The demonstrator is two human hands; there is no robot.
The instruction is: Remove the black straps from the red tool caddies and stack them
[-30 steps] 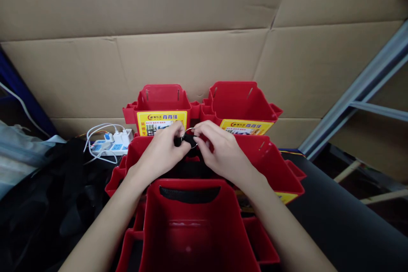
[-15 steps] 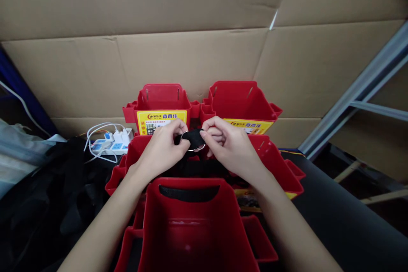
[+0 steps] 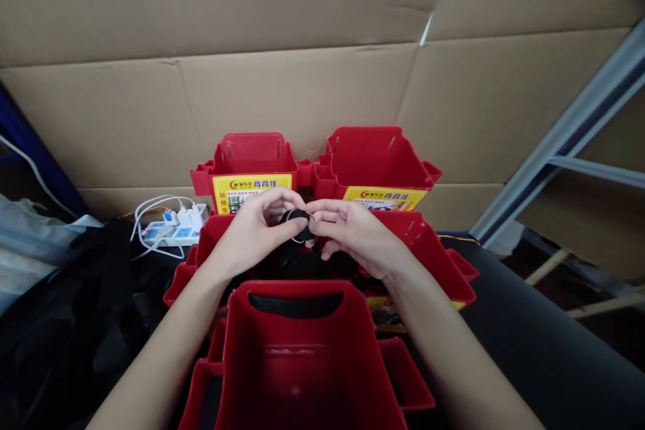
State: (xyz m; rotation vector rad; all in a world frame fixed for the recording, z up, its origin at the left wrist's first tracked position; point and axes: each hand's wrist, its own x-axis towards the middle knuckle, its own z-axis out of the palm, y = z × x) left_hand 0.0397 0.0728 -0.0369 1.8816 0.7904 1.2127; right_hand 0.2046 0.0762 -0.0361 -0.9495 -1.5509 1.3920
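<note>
Both hands meet over the middle of a cluster of red plastic bins. The left hand (image 3: 254,232) and the right hand (image 3: 353,232) are pressed close together, fingertips almost touching, and between them they pinch a short black strap (image 3: 296,228) with a thin metal ring (image 3: 305,227) on it. The left thumb and forefinger curl around the strap's near side; the right fingers close on the ring end from the other side. The strap hangs a little below the hands, down toward the bin under them.

Directly beneath the hands sits a wide red bin (image 3: 433,255), its rim showing on either side of the wrists. Nearer than the hands, between the forearms, stands another red bin (image 3: 297,356) with a black strap (image 3: 296,304) threaded across its far wall. Beyond the hands two more red bins stand side by side, the one behind the left hand (image 3: 252,154) and the one behind the right hand (image 3: 375,158), each with a yellow label on its front.

Left of the left hand, a white power strip (image 3: 174,228) with plugged-in cables lies beside dark fabric (image 3: 91,295). A cardboard wall (image 3: 302,47) rises behind everything, and a grey metal frame (image 3: 569,141) slants away to the right of the right hand.
</note>
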